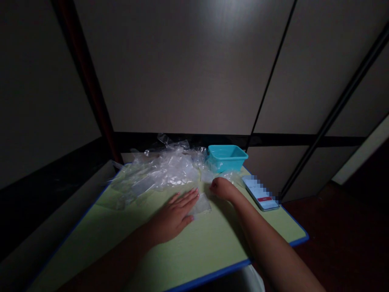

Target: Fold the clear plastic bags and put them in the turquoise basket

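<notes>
My left hand (174, 217) lies flat with its fingers stretched out, their tips over the edge of a small folded piece of clear plastic (202, 205) on the table. Just to the right, my right hand (223, 188) is closed in a fist above the tabletop; whatever its curled fingers might hold is hidden. A large heap of crumpled clear plastic bags (170, 166) spreads beyond the left hand. Some loose clear plastic (232, 176) lies behind the right hand, in front of a turquoise plastic basin (229, 162).
A phone (259, 192) with a lit screen rests near the right edge of the light green table (219, 243), which has a blue rim. Large cabinet panels (182, 73) stand directly behind the table. Dark floor (343, 227) shows at the right.
</notes>
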`<action>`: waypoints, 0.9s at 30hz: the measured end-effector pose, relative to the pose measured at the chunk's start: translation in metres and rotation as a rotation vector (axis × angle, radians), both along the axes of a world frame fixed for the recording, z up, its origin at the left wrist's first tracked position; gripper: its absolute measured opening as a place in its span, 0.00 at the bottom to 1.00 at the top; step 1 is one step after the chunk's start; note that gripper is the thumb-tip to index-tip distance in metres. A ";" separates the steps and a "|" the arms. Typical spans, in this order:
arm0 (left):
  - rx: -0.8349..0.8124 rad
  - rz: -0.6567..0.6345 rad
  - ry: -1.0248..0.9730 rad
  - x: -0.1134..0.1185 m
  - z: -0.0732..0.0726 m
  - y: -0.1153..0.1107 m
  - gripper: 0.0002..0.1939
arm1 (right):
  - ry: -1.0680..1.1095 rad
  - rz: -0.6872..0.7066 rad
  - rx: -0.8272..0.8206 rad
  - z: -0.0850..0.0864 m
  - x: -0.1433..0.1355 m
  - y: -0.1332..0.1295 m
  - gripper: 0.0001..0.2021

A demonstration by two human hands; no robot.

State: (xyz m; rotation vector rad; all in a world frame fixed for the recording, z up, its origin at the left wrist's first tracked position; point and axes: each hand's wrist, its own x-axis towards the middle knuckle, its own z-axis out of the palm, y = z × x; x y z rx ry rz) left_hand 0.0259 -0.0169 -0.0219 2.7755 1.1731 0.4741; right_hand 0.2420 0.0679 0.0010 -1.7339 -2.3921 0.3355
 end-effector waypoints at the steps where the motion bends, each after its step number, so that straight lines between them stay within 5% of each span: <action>1: -0.018 -0.032 0.030 0.000 -0.001 0.000 0.29 | 0.003 0.004 -0.021 0.000 0.000 0.000 0.09; 13: -0.089 -0.069 0.199 -0.005 -0.007 0.008 0.25 | 0.136 0.014 -0.318 0.000 -0.010 -0.008 0.12; 27: -0.121 -0.066 0.175 -0.005 -0.010 0.008 0.24 | 0.164 0.082 -0.469 0.000 -0.009 -0.009 0.12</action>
